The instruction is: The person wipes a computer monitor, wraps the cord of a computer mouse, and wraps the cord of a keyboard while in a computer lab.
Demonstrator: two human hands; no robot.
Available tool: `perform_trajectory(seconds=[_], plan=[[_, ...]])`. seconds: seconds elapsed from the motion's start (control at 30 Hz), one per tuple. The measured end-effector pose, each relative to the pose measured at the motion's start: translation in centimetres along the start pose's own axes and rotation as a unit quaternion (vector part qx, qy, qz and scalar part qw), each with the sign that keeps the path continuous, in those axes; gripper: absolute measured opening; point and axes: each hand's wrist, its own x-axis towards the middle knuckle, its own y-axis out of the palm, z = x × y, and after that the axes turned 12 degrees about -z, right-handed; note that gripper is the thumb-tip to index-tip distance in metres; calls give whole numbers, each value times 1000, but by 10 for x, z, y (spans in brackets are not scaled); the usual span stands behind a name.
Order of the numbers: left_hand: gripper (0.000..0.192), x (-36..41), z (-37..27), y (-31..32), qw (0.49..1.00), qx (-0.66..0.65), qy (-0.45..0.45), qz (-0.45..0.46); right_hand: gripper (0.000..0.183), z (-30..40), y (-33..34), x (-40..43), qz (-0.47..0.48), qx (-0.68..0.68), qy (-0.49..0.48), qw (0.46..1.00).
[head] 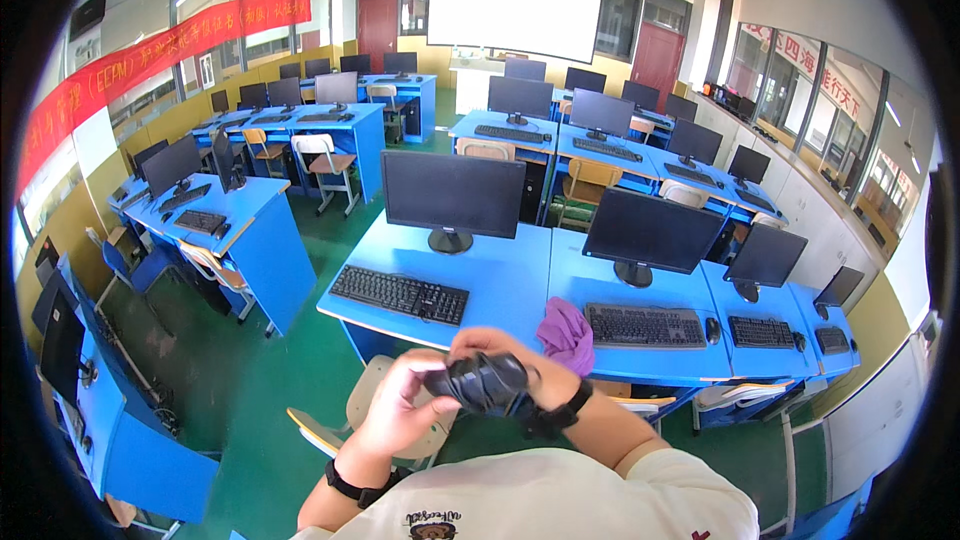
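Observation:
Both of my hands are raised before my chest around a black object (487,384) that looks like a computer mouse wrapped in its cable. My left hand (397,405) pinches its left end between thumb and fingers. At the object's upper right side, my right hand (517,360) curls over it, with part of a black cable loop beside the fingers. A purple cloth (566,334) lies crumpled at the desk's front edge, just beyond my right wrist. On the blue desk (510,277) ahead stand a black keyboard (399,293) and a monitor (452,195).
A second keyboard (645,325) and a mouse (712,330) lie to the right, below another monitor (652,231). A light chair (371,390) stands under my hands at the desk's front. More blue desks with monitors fill the room, and a desk (225,217) stands left across the green floor.

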Motion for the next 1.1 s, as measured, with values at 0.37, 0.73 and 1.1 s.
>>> perform_trajectory(seconds=[0.37,0.73,1.1], plan=[[50,5,54,-18,967,115,-100,-206,20,-13,31,-28,-88,-408,-85,905],[50,4,66,35,972,66,-15,225,13,64,-20,-59,-68,-516,-70,851],[46,51,45,118,979,-190,-65,-37,15,17,-64,-112,-315,-129,-31,940]])
